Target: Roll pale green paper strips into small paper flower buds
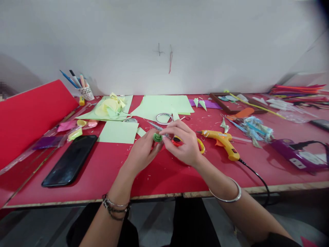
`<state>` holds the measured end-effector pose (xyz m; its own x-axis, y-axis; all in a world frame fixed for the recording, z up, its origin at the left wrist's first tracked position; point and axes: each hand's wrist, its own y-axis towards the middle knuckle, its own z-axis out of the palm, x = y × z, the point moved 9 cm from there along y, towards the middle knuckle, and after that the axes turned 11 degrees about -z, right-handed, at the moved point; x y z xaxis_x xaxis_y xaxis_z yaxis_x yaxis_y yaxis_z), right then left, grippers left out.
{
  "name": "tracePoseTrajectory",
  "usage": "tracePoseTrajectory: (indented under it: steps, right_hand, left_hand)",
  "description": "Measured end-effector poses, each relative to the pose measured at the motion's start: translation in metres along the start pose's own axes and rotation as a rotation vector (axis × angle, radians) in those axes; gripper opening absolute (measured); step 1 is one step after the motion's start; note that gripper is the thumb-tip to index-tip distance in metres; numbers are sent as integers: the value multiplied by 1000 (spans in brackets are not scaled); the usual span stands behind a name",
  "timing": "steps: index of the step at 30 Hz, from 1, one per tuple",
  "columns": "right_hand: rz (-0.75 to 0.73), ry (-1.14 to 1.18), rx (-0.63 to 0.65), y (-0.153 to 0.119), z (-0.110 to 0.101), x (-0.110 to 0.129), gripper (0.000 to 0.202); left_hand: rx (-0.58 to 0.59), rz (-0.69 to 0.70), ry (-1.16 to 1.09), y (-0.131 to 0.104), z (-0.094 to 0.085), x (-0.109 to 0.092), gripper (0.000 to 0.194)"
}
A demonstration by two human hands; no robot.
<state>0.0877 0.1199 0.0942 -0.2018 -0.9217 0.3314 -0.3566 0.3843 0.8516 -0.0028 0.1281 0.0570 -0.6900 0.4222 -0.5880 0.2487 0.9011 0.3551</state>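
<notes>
A small green paper coil (157, 137) is pinched in my left hand (143, 151), above the red table. My right hand (182, 141) is closed, its thumb and fingertips meeting at the coil's right side. Beneath my right hand lie scissors (201, 146) with red and yellow handles; their blades point to the upper left and my fingers partly cover them. Just beyond the hands sits a silver ring (164, 118). Pale green paper sheets (118, 132) lie left of and behind my hands.
A black phone (70, 160) lies at the left. At the right are a yellow glue gun (223, 141) with its cord, blue tassels (257, 127), a purple device (299, 155) and a brown tray (218, 102). A pen cup (86, 92) stands at the back left.
</notes>
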Motion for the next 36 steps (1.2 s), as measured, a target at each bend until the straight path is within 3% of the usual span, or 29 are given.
tracePoseTrajectory:
  steps: [5, 11, 17, 21, 28, 32, 36]
  right_hand:
    - [21, 69, 28, 0, 3, 1, 32]
    - [7, -15, 133, -1, 14, -2, 28]
    - [66, -99, 108, -7, 16, -13, 25]
    - [49, -112, 110, -8, 18, -13, 23]
    - [78, -69, 93, -8, 20, -16, 18]
    - [223, 21, 14, -12, 17, -29, 15]
    - [417, 275, -3, -20, 26, -43, 17]
  left_hand:
    - [-21, 107, -179, 0, -8, -12, 18]
    - [-85, 86, -110, 3, -11, -2, 21]
    - [-165, -17, -2, 3, -16, 10, 38]
    - [-112, -47, -2, 2, -11, 12, 52]
    - [-19, -126, -72, 3, -3, 18, 56]
    - [-79, -86, -194, 2, -10, 15, 54]
    - [-99, -53, -311, 2, -19, 10, 50]
